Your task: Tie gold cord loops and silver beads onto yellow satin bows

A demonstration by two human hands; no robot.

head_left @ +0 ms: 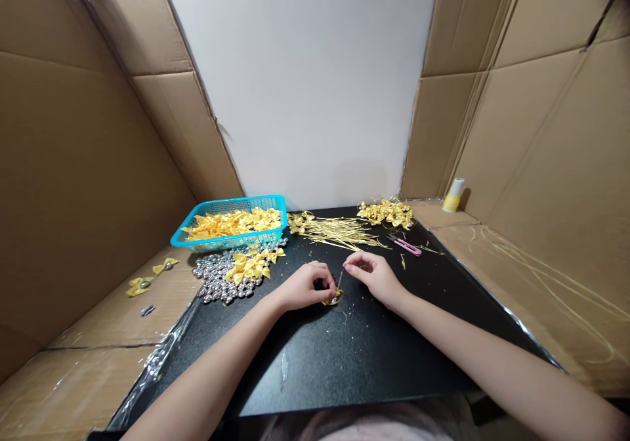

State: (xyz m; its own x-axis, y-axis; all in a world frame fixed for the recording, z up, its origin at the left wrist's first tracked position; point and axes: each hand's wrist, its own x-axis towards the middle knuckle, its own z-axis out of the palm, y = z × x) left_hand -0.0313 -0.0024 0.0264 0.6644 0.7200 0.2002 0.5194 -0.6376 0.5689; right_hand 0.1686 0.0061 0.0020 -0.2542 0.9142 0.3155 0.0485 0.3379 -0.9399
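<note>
My left hand (306, 285) is closed in a pinch on a small yellow ribbon bow with a silver bead (333, 298), held down on the black tabletop (344, 356). My right hand (374, 273) sits just right of it, fingers pinched on a thin gold thread (340, 279) that runs up from the bow. The two hands are nearly touching over the bow.
A teal basket (231, 226) of yellow bows stands at the back left, with a heap of silver beads (219, 280) and loose bows (252, 264) before it. Gold threads (339, 231), finished pieces (386, 212), pink scissors (404, 245) and a spool (453, 195) lie behind. Cardboard walls enclose the sides.
</note>
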